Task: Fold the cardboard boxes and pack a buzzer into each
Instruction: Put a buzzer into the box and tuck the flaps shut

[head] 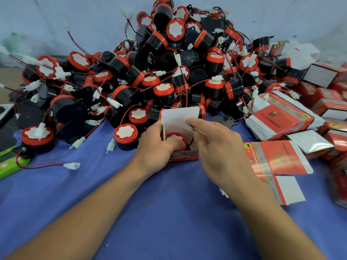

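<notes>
While my left hand (155,141) grips the box (185,154) on the worktop (169,203) and presses the buzzer (175,138) down inside, my right hand (216,147) pinches a side flap (199,131), forefinger propping the lid (178,115) back, I judge, for clearance.

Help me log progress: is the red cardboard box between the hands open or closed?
Open: the box has its white flap standing up, red-capped buzzer visible inside.
</notes>
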